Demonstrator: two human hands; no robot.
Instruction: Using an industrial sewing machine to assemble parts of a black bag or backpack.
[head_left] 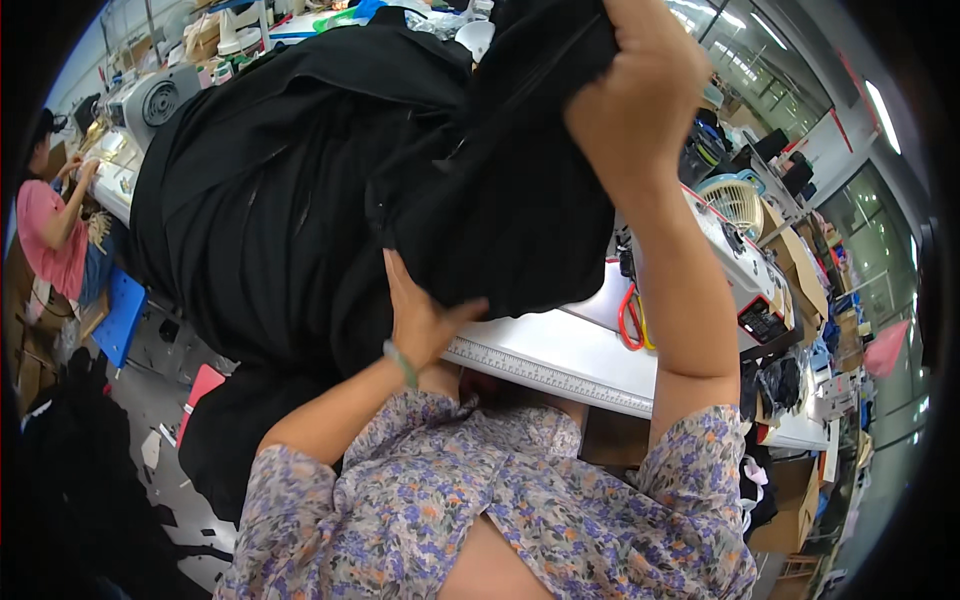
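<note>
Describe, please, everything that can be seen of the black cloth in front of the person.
The black cloth looks matte and soft, heaped in long, loose folds with a few short pale marks. It covers much of the white table and hangs down on the left. The right hand grips a raised part at upper right; the left hand is at its lower edge. Whether it is one piece is unclear.

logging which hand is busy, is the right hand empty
No, the right hand is closed on the black cloth, holding part of it up above the white tabletop.
</note>
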